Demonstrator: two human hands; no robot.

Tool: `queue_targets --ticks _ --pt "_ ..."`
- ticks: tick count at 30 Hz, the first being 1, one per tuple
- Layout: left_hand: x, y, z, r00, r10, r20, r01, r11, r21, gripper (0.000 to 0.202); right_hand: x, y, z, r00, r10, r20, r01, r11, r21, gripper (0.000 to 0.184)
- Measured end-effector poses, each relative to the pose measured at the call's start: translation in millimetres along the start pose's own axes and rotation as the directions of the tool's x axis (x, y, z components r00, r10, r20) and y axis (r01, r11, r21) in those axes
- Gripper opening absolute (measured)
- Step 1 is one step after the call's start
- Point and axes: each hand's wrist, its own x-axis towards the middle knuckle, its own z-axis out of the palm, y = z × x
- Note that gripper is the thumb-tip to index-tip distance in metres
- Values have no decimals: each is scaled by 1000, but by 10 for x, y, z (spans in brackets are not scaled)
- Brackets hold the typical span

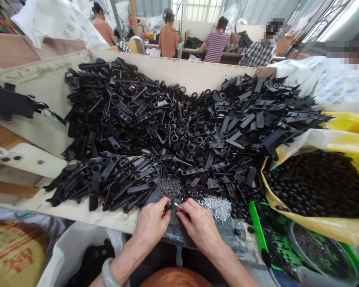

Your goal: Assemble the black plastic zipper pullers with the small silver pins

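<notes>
At the front edge of the bench, my left hand (152, 221) is closed round a small black plastic part (168, 206), mostly covered by the fingers. Close beside it, my right hand (200, 221) pinches a thin silver metal pin (177, 205), its tip pointing at the black part. Whether the two touch, I cannot tell. Just beyond my fingers lie a heap of small dark grey pieces (168, 187) and, to the right, a heap of shiny silver pins (217, 207). Both hands are above a grey worn sheet (175, 235).
Black plastic arms (107, 115) fill the left of the walled bench; flat pointed black pieces (257, 115) fill the right. A yellow sack (290, 215) of black balls and a green basket (257, 227) stand right. A white sack (62, 255) hangs front left. Several people sit beyond.
</notes>
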Motion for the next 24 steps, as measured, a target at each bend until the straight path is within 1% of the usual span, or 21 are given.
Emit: queue_targets --ticks 3,5,8,10,11,13,15,17,19,22,24 --pt "-4 -3 -32 1000 -1 -22 0 999 -49 26 -47 1 28 1000 -29 11 29 999 18 12" --pt "-32 -27 -35 998 -18 -57 14 997 -80 25 -49 2 43 999 -45 -9 46 997 67 14" --pt "-117 -98 15 992 -55 -115 41 992 -123 23 2 -2 36 997 -39 -63 48 988 148 20" --pt "-181 -152 83 984 -60 -167 30 984 -176 22 57 -13 19 997 -40 -70 50 987 152 20" --pt "-209 -174 121 978 -55 -200 14 980 -200 21 84 -23 10 997 -46 -62 53 990 128 20" --pt "-250 -202 193 964 -40 -264 -23 973 -229 21 131 -48 1 998 -57 -30 58 998 26 19" --pt "-272 -206 248 957 -16 -289 -52 973 -223 21 170 -79 8 998 -56 -4 56 995 -86 18" --pt "-278 -194 284 964 13 -266 -71 975 -209 21 203 -105 24 999 -52 13 53 987 -151 17" --pt "-273 -176 306 975 41 -220 -87 975 -203 20 232 -117 33 999 -51 16 53 986 -159 16" --pt "-257 -150 319 983 72 -172 -110 970 -218 23 237 -88 -5 999 -49 -2 48 988 -150 17" --pt "-256 -124 313 984 95 -154 -129 964 -232 26 181 -33 -60 999 -46 -30 43 996 -72 18"
